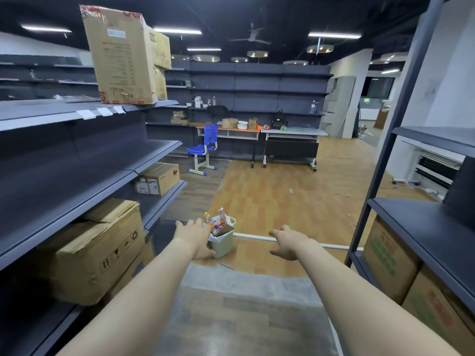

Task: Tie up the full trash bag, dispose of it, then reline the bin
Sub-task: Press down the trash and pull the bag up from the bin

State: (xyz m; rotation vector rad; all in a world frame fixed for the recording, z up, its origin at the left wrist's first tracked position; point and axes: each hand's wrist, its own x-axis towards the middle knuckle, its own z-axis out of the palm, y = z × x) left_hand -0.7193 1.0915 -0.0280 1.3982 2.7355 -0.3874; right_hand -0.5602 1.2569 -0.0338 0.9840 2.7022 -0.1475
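bin (pixel 223 244) overfull, bag (pixel 231 220) untied. left hand (pixel 195 238) spread, overlapping bin; contact unclear. right hand (pixel 285 243) loosely spread, holding nothing. risk: hasty bag pull spills trash (pixel 216 223).

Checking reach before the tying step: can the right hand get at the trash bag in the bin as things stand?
Probably yes. The right hand is open, holds nothing, and only bare floor lies between it and the bin. The trash bag stands open at the top; the left hand covers only the bin's near left side.
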